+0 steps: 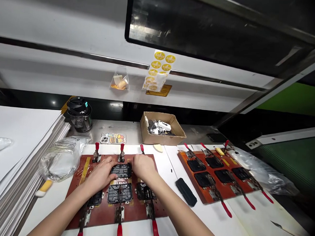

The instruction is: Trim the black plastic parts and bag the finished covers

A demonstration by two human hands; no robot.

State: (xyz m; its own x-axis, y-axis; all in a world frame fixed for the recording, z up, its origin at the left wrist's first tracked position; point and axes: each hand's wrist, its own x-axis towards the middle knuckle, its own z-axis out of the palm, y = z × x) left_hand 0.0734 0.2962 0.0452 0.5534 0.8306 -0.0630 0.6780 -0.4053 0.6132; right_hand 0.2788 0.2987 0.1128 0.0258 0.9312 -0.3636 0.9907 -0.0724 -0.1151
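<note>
A black plastic tray-like part [121, 170] with ribs lies in the upper middle spot of a reddish-brown fixture board [108, 215]. My left hand [100, 173] grips its left edge, thumb and fingers at either corner. At the part's right edge, my right hand [144, 166] has its fingers curled; what they pinch is hidden. Just below lies a similar black part [120, 193] under a toggle clamp with a red handle [119, 232]. Another black part [144, 192] sits to the right, partly behind my right forearm.
A second fixture board [208, 196] with several clamped black parts stands at right. Between the boards lies a dark oblong block [186, 192]. Behind are a cardboard box [163, 135] and a phone [113, 138]. Stacked sheets [22, 154] flank the left; a knife [288, 231] lies right.
</note>
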